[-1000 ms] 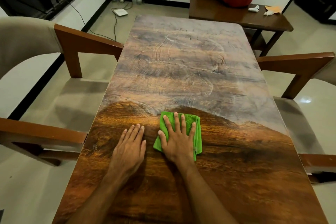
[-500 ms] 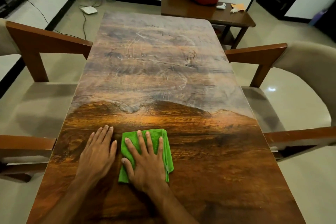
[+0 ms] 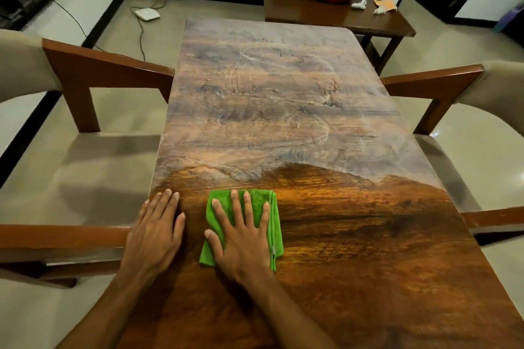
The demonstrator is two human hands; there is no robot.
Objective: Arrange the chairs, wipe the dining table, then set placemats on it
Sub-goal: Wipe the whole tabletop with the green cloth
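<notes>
Right hand [image 3: 243,238] presses cloth [image 3: 262,201] (left hand [image 3: 154,235] beside).

Open tabletop [image 3: 283,110] ahead; armchairs [image 3: 107,71] alongside.

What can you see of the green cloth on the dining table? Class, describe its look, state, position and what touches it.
The bright green cloth, soft and towel-like, is folded into a rough rectangle, layered edges showing along its right side. It lies flat on the near, darker part of the brown wood-grain dining table. The right hand presses on it with straight, spread fingers, covering its middle. The left hand rests flat on the table beside it, apart.
</notes>
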